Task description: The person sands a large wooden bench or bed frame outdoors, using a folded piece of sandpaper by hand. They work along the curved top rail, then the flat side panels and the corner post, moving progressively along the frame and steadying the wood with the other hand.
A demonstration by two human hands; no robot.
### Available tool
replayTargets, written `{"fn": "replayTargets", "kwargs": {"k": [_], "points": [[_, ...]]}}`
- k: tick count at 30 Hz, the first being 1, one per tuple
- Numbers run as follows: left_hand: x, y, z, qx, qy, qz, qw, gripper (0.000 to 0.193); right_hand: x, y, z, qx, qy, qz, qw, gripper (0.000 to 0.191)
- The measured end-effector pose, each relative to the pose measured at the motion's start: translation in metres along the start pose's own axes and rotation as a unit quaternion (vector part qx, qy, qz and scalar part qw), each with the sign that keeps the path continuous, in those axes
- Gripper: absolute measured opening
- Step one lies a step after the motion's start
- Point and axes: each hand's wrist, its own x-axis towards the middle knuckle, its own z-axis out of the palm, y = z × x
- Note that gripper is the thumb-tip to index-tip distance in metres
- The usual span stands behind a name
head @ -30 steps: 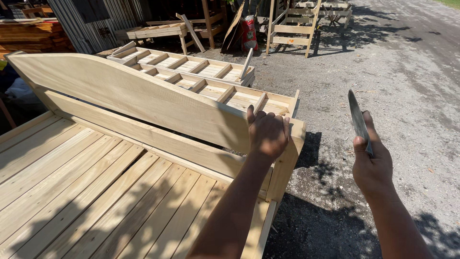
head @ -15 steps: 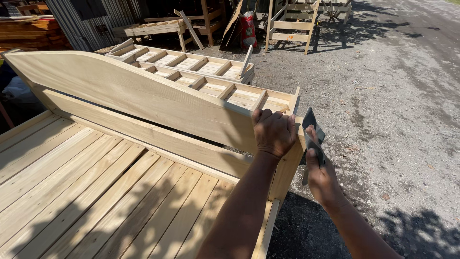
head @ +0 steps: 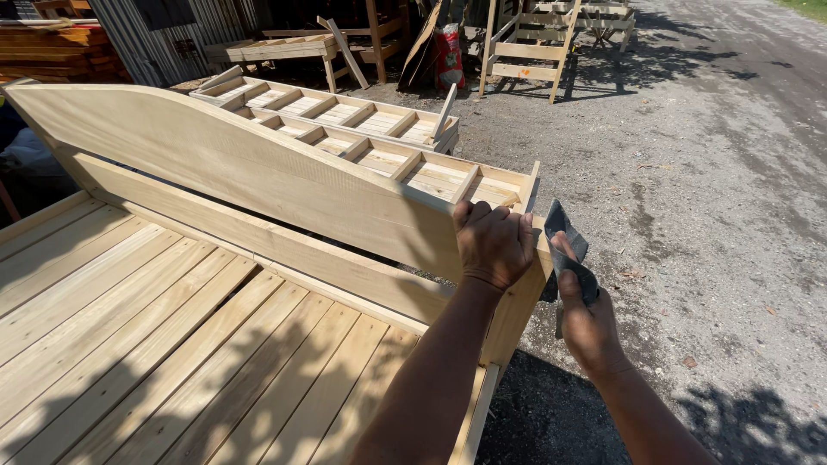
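Filling most of the view, a pale wooden bed frame [head: 172,344] with a slatted deck lies in hard sunlight, its curved headboard panel [head: 224,172] standing on edge along the far side. Behind it, on the gravel ground [head: 715,215], lie two more slatted frames [head: 345,116], and further back stand a wooden bench [head: 276,47] and an open frame of pale timber [head: 525,47], with a red sack [head: 448,56] leaning near them.

At the near right corner of the bed stands the corner post [head: 517,301], where the headboard panel ends. The left hand [head: 494,245] is curled over the top of that corner, fingers wrapped down over the edge of the panel and gripping it, which I judge to be steadying the piece.

The right hand [head: 590,323] is closed around a folded piece of dark sandpaper [head: 564,237], thumb and fingers pinching it so the sheet stands up just beside the outer face of the post. Whether the paper actually touches the wood I cannot tell; it is at least very close.

By the look of it, the step in hand is sanding the outer side of the corner post. The next move calls for pressing the paper flat against that face and stroking along the grain, while the left hand holds its grip so that the corner does not shift, keeping the fingers clear of the stroke.
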Motion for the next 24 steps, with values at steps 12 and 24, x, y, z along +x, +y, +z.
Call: {"fn": "replayTargets", "kwargs": {"k": [12,24], "points": [[-0.002,0.001,-0.001,0.015,-0.023,-0.003,1.0,0.032,0.013,0.009,-0.008,-0.06,-0.012,0.108,0.992,0.058],[-0.003,0.001,0.001,0.015,-0.005,-0.004,1.0,0.031,0.004,0.006,-0.005,-0.062,0.001,-0.068,0.996,0.06]]}}
